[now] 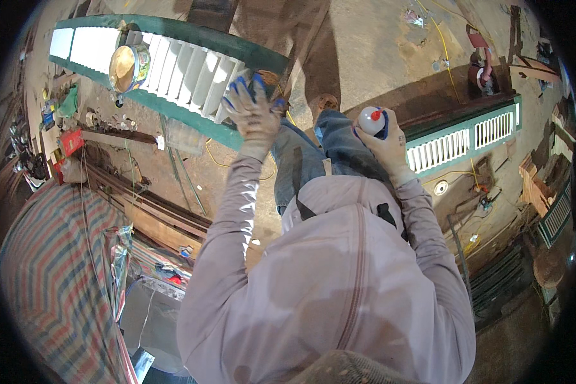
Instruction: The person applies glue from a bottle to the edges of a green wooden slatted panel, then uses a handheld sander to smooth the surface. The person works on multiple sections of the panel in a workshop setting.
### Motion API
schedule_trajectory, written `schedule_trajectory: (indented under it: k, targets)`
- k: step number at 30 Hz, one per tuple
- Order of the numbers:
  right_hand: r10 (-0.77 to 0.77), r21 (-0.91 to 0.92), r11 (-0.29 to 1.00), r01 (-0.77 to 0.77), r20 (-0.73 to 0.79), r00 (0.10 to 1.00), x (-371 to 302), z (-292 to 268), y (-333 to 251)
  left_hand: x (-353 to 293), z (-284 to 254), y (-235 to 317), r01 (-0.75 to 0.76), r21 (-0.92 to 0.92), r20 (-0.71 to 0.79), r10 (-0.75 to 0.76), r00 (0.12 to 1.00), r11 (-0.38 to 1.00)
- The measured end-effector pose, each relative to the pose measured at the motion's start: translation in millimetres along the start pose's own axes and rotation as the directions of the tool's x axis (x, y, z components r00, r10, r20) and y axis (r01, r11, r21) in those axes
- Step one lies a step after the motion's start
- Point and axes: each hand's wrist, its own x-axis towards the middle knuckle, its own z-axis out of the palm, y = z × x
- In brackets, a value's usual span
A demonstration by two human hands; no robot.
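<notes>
Two hands in head view, well apart. My left hand [255,115]: fingers spread, gripping nothing I can see, at the right end of the green shutter [182,70]; can't tell if touching. My right hand [389,142]: wrapped round the white bottle [367,123], red tip [376,116] toward camera, over my legs. Tin [128,68] on shutter. Second shutter [472,136] farther right.

Squeeze bottle [368,121] sitting in the right hand's [388,142] grip, louvered shutter [176,72] lying left of that grip, can [128,68] resting on it, second louvered shutter [457,144] lying right, tarpaulin [64,230] spreading behind-left.
</notes>
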Motion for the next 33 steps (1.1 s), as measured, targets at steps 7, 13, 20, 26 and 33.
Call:
schedule_trajectory:
  k: [7,13,20,26,33]
  targets:
    - [-0.043,0.050,0.998,0.043,0.013,0.999,7.5,12.3,-10.7,12.9,-7.8,36.0,0.185,0.302,0.322,-0.283,0.903,0.935]
    - [-0.068,-0.029,0.997,0.070,0.040,0.997,7.4,18.1,-8.7,-11.5,16.2,12.7,0.217,0.096,0.111,-0.227,0.968,0.972]
    - [-0.060,0.009,0.998,0.059,0.078,0.995,3.8,24.1,-18.1,14.5,15.4,36.7,0.252,0.082,0.145,-0.261,0.954,0.964]
    - [-0.035,-0.028,0.999,0.037,0.063,0.997,-2.0,22.7,-22.4,20.8,17.2,15.9,0.108,0.100,0.068,-0.115,0.991,0.989]
    - [-0.057,-0.019,0.998,0.058,0.041,0.998,-7.3,25.0,-13.7,6.4,4.5,-4.7,-0.103,0.112,0.212,0.077,0.974,0.988]
